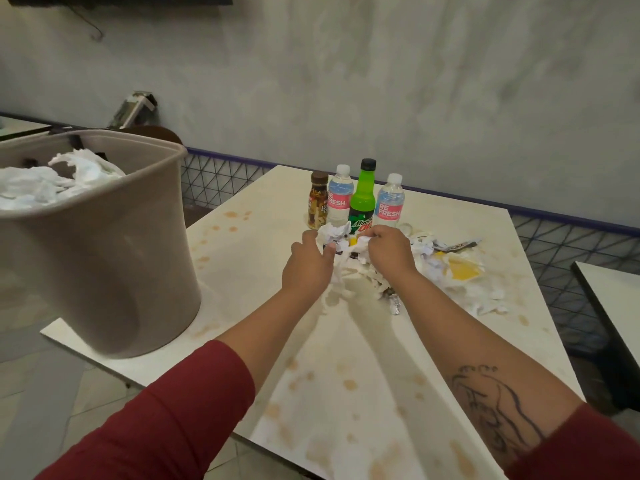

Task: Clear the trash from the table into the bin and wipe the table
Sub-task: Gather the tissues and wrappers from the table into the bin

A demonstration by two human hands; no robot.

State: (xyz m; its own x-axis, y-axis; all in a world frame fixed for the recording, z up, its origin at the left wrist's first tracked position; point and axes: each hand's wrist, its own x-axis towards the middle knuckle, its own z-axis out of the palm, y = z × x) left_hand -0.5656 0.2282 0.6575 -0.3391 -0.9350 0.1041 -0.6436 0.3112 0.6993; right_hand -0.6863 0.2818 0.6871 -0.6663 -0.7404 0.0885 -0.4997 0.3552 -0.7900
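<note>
So the person's big white table [346, 358] is a mess, with brownish splotches from the near edge right up to the far left. The tan bin [104, 254] sits on the table's left corner and already has white tissue [52, 185] in it.

The trash pile [478, 292] is mid-table, spreading right. It's mostly crumpled tissue, plus something yellow [464, 271] and a scrap of foil [393, 306] on the near side. Just behind it at the far side is a row of four bottles, and the green soda bottle [363, 199] is the tallest.

Both arms reach out to the left end of the pile. The left hand [308, 268] and right hand [389, 252] each have their fingers curled into the same wad of tissue [346, 271], bunching it up between them.

This looks like the gathering step. There's plenty of trash left and the wiping hasn't started, judging by the stains. The next move probably means lifting that wad clear and swinging it left, up over the bin's rim. Loose bits could drop on the way, and the bottles are close enough to get knocked. Can't tell if the bottles count as trash too.
</note>
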